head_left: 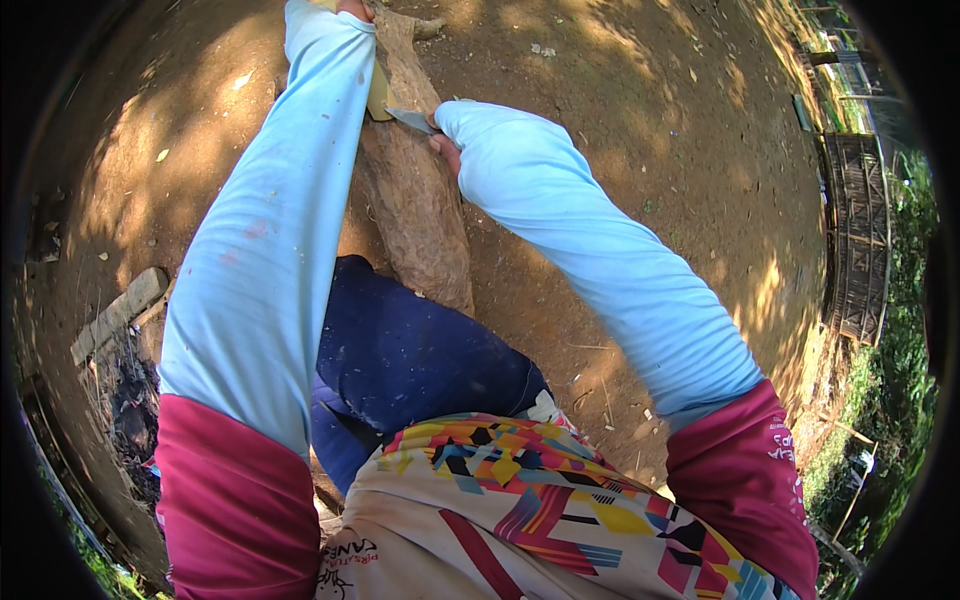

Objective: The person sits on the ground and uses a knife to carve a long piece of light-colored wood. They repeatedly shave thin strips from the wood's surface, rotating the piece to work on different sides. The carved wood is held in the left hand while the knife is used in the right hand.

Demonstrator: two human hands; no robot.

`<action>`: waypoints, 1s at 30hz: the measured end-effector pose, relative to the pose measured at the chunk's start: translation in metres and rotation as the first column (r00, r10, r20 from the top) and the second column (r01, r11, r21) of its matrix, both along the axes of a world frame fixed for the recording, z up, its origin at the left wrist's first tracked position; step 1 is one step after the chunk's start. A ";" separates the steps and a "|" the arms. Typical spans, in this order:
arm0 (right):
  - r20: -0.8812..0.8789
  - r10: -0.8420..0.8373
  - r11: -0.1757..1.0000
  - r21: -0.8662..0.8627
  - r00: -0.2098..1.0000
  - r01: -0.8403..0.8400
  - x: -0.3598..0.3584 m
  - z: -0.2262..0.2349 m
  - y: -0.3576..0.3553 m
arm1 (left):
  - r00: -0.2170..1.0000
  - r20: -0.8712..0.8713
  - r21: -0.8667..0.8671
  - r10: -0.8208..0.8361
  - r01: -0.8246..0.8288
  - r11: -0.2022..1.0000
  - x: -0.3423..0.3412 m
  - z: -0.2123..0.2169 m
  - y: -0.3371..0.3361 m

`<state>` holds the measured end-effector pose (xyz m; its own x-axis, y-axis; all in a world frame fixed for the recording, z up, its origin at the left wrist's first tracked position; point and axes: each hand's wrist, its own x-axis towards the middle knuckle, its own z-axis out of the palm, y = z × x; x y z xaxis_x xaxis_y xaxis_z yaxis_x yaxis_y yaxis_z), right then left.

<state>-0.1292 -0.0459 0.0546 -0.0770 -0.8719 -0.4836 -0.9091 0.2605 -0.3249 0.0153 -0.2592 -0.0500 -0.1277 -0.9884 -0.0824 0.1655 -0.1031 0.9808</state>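
A long brown log (415,205) lies on the ground in front of me, its near end by my dark blue trouser leg. My right hand (446,150) is closed on a knife, mostly covered by the light blue sleeve. The knife's grey blade (410,120) points left across the log, at the lower end of a yellowish strip of wood or bamboo (378,97). My left sleeve hides part of that strip. At the top edge only a bit of my left hand (355,9) shows, close to the strip; its fingers are cut off from view.
Brown soil with scattered dry leaves surrounds the log. A short plank (120,315) lies at the left beside dark debris (130,400). A woven lattice panel (857,235) stands at the far right, with green plants (910,290) beyond it.
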 end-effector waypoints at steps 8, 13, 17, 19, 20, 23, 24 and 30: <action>0.063 -0.167 0.970 0.191 0.984 0.153 -0.009 0.000 -0.019 | 0.964 0.131 -0.042 0.231 -0.227 0.973 -0.015 -0.014 -0.006; -0.048 0.163 0.985 0.072 0.986 -0.159 -0.019 0.008 -0.022 | 0.960 0.116 -0.139 0.254 -0.238 0.961 -0.019 0.015 0.022; -0.124 0.319 0.947 0.073 0.940 -0.312 -0.022 0.015 -0.033 | 0.952 0.126 -0.177 0.278 -0.255 0.951 -0.018 0.023 0.030; -0.053 0.285 0.957 0.060 0.957 -0.282 -0.025 0.016 -0.036 | 0.948 0.131 -0.193 0.290 -0.263 0.945 -0.018 0.026 0.032; -0.017 0.275 0.961 0.016 0.961 -0.275 -0.029 0.017 -0.034 | 0.947 0.135 -0.195 0.292 -0.263 0.945 -0.018 0.027 0.032; -0.015 0.342 0.940 -0.007 0.940 -0.342 -0.035 0.016 -0.040 | 0.943 0.148 -0.220 0.297 -0.261 0.940 -0.019 0.033 0.035; -0.033 0.379 0.925 0.005 0.925 -0.379 -0.037 0.016 -0.044 | 0.944 0.138 -0.240 0.301 -0.263 0.935 -0.020 0.035 0.038; -0.057 0.276 0.958 0.101 0.960 -0.269 -0.029 0.024 -0.044 | 0.920 0.075 -0.222 0.385 -0.361 0.906 -0.024 0.045 0.049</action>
